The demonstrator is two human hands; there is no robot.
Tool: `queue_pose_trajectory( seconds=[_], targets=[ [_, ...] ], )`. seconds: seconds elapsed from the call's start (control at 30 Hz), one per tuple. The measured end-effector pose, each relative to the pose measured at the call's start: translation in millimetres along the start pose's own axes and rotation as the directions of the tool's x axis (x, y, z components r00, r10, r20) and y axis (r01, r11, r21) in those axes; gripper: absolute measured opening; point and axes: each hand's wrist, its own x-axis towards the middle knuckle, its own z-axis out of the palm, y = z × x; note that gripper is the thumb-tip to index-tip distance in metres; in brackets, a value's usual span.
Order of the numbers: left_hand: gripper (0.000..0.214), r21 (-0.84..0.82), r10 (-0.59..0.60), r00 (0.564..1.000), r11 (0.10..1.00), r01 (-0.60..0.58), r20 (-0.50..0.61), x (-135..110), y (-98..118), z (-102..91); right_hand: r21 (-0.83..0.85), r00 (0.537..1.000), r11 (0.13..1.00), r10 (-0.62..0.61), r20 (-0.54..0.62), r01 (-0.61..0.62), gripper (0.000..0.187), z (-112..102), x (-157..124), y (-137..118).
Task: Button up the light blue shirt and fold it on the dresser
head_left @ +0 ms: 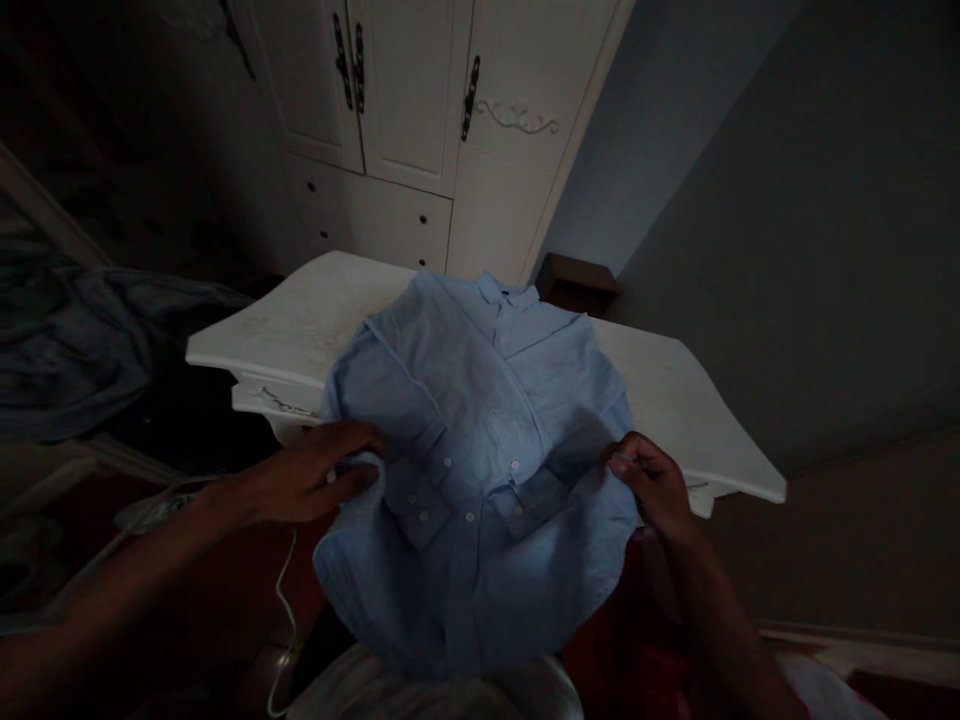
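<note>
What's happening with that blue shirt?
A person is holding a light blue shirt by its two sides, one in the left hand and the other in the right hand. Its upper part lies on a white table, collar at the far side. The lower part reaches past the near edge, and both cuffs lie over the front.

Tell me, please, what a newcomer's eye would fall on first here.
Probably the light blue shirt in the middle, spread over a white table, collar towards the far edge. Next come the left hand and right hand, each gripping one side of it. Behind the table, a white wardrobe with dark handles stands out.
</note>
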Motion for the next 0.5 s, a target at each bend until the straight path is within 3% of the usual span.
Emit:
queue_pose_trajectory(
  seconds=[0.07,0.1,0.17,0.23,0.37,0.5],
  targets=[
    [0.045,-0.001,0.072,0.992,0.997,-0.073,0.107,4.0,4.5,-4.6,0.114,0.988,0.991,0.059,0.14,-0.075,0.031,-4.4,9.6,-6.3],
    [0.055,0.002,0.101,0.984,0.995,-0.103,0.146,4.5,4.8,-5.4,0.154,0.972,0.98,0.09,0.217,-0.125,0.038,-7.5,13.2,-9.5],
    [0.071,0.027,0.122,0.97,0.991,-0.13,0.208,2.3,1.8,-4.1,0.167,0.928,0.963,0.146,0.342,-0.212,0.054,-15.7,18.6,-13.8],
    [0.078,0.082,0.116,0.965,0.987,-0.138,0.235,-2.4,-4.7,-0.2,0.122,0.905,0.967,0.161,0.394,-0.225,0.057,-25.6,22.8,-15.0],
    [0.081,0.209,0.163,0.968,0.957,-0.202,0.191,-8.4,-15.6,11.0,-0.079,0.856,0.992,0.125,0.502,-0.098,0.051,-39.9,30.7,-13.6],
    [0.071,0.262,0.193,0.971,0.939,-0.224,0.138,2.9,-11.5,21.1,-0.321,0.81,0.938,0.086,0.58,0.13,0.04,-34.6,35.7,-13.8]
  ],
)
